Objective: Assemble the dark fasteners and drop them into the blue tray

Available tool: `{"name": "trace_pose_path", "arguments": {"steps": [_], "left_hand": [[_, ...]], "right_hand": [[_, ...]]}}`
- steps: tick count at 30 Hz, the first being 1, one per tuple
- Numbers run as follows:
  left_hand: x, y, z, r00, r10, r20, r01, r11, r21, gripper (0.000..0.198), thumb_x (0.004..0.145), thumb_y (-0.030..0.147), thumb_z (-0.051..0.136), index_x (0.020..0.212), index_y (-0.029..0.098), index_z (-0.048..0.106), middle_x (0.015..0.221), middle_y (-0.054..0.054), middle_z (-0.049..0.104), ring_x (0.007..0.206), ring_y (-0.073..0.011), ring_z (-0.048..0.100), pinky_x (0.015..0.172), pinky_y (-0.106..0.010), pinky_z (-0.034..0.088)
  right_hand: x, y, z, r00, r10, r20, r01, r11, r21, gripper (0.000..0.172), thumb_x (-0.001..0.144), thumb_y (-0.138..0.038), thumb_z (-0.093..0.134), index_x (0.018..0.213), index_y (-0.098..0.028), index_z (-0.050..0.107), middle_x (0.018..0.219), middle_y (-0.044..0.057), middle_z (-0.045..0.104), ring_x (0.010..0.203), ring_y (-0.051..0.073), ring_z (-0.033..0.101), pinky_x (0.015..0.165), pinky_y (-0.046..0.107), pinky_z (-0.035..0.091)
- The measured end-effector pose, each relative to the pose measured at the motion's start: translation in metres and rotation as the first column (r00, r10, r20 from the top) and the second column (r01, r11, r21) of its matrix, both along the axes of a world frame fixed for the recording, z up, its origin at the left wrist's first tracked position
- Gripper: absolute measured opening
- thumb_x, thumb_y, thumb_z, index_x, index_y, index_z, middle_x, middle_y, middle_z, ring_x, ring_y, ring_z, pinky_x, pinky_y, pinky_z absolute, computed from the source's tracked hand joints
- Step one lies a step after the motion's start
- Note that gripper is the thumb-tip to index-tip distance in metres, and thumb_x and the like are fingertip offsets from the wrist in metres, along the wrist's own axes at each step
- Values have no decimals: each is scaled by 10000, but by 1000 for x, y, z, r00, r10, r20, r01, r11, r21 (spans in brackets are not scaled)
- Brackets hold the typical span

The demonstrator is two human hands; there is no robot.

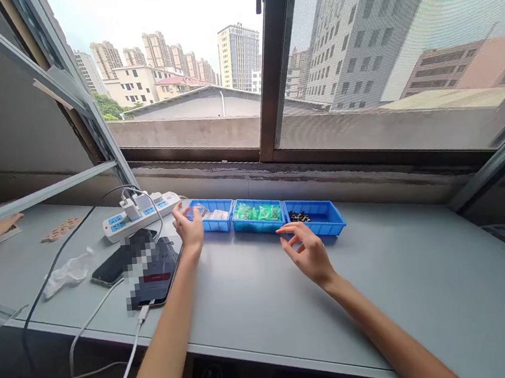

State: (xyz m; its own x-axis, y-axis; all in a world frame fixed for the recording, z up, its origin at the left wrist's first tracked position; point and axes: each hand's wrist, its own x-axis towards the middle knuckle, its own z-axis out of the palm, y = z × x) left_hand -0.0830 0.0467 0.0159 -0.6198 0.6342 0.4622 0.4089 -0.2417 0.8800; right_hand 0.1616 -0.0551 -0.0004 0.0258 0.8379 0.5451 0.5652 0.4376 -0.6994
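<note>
forearms (380,329), hands (311,255) near blue bins (256,226)

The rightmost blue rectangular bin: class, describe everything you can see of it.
The rightmost blue rectangular bin looks like plastic, with an open top. It sits flat on the smooth grey desk, end to end with the middle blue bin. Small dark pieces lie toward its left end. The bare right hand is close by; contact is unclear.

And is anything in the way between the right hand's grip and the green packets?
Just the front wall of their blue bin. Nothing else visible stands between the right hand's grip and the green packets; its fingertips are near that bin's right front corner, maybe touching, I can't tell.
</note>
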Motion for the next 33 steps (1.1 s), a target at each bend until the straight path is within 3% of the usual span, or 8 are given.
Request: {"name": "trace_pose_path", "arguments": {"steps": [2, 4, 7, 9, 11, 14, 18, 33], "left_hand": [[8, -4, 2, 994, 52, -95, -45, 996, 74, 322, 712, 210, 610, 1019, 204, 514, 1061, -126, 617, 1033, -303, 522, 929, -498, 379], [19, -11, 4, 959, 82, -270, -26, 978, 206, 250, 747, 232, 591, 990, 197, 538, 1060, -125, 603, 1021, -301, 518, 936, -503, 371], [41, -26, 4, 831, -102, -547, 290, 918, 270, 71, 838, 260, 534, 850, 194, 558, 816, -38, 593, 715, -179, 557, 760, -347, 471], [57, -36, 0, 623, -306, -720, 558, 819, 135, 119, 879, 257, 520, 794, 191, 573, 784, -6, 573, 590, -111, 520, 639, -249, 468], [72, -46, -8, 322, -447, -835, 722, 686, -88, 159, 895, 233, 522, 765, 195, 605, 790, 2, 573, 617, -98, 555, 585, -202, 448], [88, -54, -19, 109, -506, -856, 735, 621, -273, 128, 852, 216, 606, 734, 198, 652, 853, -2, 583, 614, -89, 577, 570, -191, 444], [88, -54, -23, 57, -539, -840, 680, 637, -362, 115, 835, 193, 626, 748, 221, 695, 880, 4, 595, 581, -78, 576, 570, -193, 448], [82, -45, -25, 145, -542, -828, 664, 674, -325, 121, 785, 223, 687, 673, 185, 660, 919, -3, 584, 544, -63, 550, 536, -198, 436]], "right_hand": [[1, 0, 0, 997, 8, 70, -4, 998, -60, 187, 818, -274, 479, 882, -228, 650, 1000, 53, 651, 570, 132, 609, 486, 257, 441], [3, 0, -1, 981, 29, 191, 0, 988, -151, 180, 804, -248, 498, 903, -249, 649, 935, 17, 678, 573, 139, 610, 525, 267, 430], [6, 1, -1, 933, 79, 350, 19, 963, -269, 170, 803, -251, 546, 935, -266, 653, 820, -20, 690, 574, 148, 599, 541, 265, 395], [8, 1, 1, 906, 94, 413, 34, 956, -293, 130, 824, -268, 552, 888, -265, 665, 804, -22, 686, 599, 151, 598, 533, 255, 365], [11, 2, 3, 887, 88, 454, 53, 955, -290, 130, 843, -268, 547, 811, -260, 673, 826, -19, 685, 620, 147, 596, 525, 246, 338], [17, 4, 5, 873, 81, 481, 74, 953, -294, 142, 832, -236, 572, 741, -249, 680, 860, -19, 683, 600, 129, 578, 521, 241, 320], [21, 5, 4, 871, 95, 481, 62, 952, -301, 141, 827, -236, 583, 738, -253, 692, 871, -19, 681, 567, 114, 556, 524, 242, 326], [15, 5, -3, 869, 82, 487, 61, 961, -270, 123, 826, -301, 596, 754, -257, 686, 885, -18, 669, 566, 118, 559, 501, 241, 299]]}}
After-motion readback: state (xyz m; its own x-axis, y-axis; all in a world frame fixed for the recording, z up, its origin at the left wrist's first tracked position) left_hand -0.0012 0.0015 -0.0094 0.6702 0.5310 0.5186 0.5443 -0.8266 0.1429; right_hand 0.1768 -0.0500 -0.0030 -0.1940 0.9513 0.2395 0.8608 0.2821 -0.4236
